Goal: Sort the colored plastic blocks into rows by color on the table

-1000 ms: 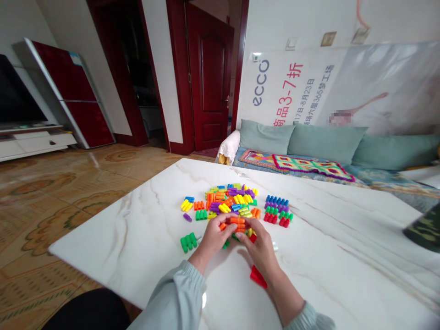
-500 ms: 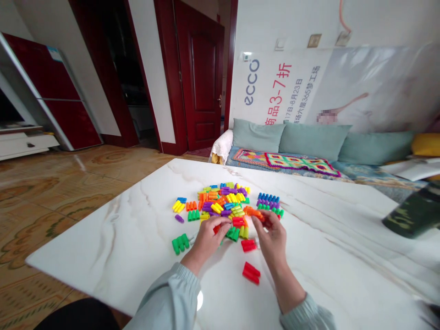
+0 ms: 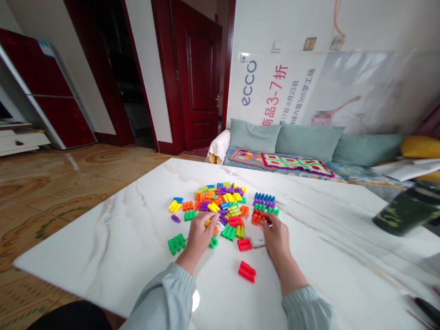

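On the white table (image 3: pixel 144 220) lies a loose heap of bullet-shaped plastic blocks (image 3: pixel 232 198) in several colours, joined in short rows. My right hand (image 3: pixel 277 236) pinches an orange block (image 3: pixel 257 220) at the near end of an ordered group, where blue blocks (image 3: pixel 264 197), purple, green and red rows line up. At the heap's near left edge, my left hand (image 3: pixel 200 233) has its fingertips together beside orange and whitish pieces; what it holds is partly hidden. Green blocks (image 3: pixel 176 244) lie left of it. Two red pieces, a red block (image 3: pixel 244 244) and a nearer red block (image 3: pixel 247 271), sit between my forearms.
A dark green patterned cup (image 3: pixel 407 208) stands at the table's right. A dark object (image 3: pixel 428 309) lies at the lower right edge. Beyond the table is a sofa with green cushions (image 3: pixel 311 143); a red door (image 3: pixel 199 78) and a red fridge (image 3: pixel 44 87) are further back.
My right hand has carried the orange block from the heap's right side to the ordered rows. My left hand has shifted slightly left, and the view has turned a little.
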{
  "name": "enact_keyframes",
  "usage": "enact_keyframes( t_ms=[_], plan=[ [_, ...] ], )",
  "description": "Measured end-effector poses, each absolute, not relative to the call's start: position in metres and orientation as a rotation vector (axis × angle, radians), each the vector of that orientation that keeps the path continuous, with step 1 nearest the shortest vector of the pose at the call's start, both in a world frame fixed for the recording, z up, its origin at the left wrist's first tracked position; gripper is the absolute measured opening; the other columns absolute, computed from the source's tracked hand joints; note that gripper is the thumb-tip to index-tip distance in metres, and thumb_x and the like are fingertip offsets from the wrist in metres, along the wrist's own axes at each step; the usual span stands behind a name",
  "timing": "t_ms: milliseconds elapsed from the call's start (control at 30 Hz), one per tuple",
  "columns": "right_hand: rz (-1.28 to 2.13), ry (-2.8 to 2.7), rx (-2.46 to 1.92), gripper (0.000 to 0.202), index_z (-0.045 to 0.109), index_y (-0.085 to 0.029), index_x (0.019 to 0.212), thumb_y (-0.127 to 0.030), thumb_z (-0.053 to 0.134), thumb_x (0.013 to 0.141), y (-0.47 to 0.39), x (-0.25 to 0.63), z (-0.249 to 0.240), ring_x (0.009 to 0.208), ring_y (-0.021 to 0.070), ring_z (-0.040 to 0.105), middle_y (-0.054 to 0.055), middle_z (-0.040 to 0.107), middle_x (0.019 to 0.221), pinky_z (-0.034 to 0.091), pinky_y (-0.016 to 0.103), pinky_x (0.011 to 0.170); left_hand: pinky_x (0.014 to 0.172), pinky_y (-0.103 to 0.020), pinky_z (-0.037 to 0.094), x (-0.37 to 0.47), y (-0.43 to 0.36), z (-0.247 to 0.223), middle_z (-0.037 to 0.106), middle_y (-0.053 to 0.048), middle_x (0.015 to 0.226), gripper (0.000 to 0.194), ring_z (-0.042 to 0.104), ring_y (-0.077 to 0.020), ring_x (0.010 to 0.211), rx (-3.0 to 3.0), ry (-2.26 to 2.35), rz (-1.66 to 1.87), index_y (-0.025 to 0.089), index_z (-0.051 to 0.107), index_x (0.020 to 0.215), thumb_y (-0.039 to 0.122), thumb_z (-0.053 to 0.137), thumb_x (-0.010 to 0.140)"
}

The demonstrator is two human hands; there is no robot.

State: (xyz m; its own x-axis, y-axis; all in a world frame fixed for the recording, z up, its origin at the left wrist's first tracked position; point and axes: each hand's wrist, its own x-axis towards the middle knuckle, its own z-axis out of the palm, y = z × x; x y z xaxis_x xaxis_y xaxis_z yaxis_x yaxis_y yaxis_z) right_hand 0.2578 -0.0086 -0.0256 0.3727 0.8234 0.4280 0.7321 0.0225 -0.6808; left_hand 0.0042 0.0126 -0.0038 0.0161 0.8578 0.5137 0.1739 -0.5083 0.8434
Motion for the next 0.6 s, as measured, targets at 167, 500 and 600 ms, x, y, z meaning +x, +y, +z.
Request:
enact_keyframes(
  t_ms=[167, 500, 600],
  plan=[
    [0.119, -1.415, -1.793, 0.029, 0.07, -0.021, 0.099, -0.031, 0.049, 0.08, -0.0083, 0.2592, -0.0237, 0.079, 0.0241, 0.067, 0.008, 0.075, 0.09, 0.047, 0.034, 0.069, 0.084, -0.033, 0.05, 0.0039, 0.0131, -0.0045, 0.074, -0.007, 0.082, 0.012, 0.066, -0.023, 0.084, 1.742, 1.062, 1.552, 0.024, 0.078, 0.086, 0.029, 0.068, 0.083],
    [0.081, -1.471, -1.909, 0.03, 0.071, -0.02, 0.105, -0.023, 0.05, 0.084, -0.0105, 0.2565, -0.0177, 0.083, 0.0204, 0.065, 0.007, 0.072, 0.095, 0.044, 0.028, 0.068, 0.081, -0.033, 0.051, 0.0045, 0.0141, -0.0077, 0.075, -0.006, 0.086, 0.023, 0.068, -0.0201, 0.085, 1.962, 1.199, 1.495, 0.02, 0.072, 0.089, 0.03, 0.051, 0.094],
    [0.016, -1.45, -1.878, 0.029, 0.071, -0.022, 0.106, -0.026, 0.051, 0.085, -0.0138, 0.2552, -0.0171, 0.078, 0.018, 0.064, 0.005, 0.071, 0.095, 0.042, 0.026, 0.063, 0.085, -0.033, 0.052, -0.0039, 0.018, -0.0078, 0.074, -0.007, 0.097, 0.022, 0.067, -0.0203, 0.091, 1.981, 1.295, 1.605, 0.019, 0.07, 0.099, 0.029, 0.05, 0.095]
  ],
)
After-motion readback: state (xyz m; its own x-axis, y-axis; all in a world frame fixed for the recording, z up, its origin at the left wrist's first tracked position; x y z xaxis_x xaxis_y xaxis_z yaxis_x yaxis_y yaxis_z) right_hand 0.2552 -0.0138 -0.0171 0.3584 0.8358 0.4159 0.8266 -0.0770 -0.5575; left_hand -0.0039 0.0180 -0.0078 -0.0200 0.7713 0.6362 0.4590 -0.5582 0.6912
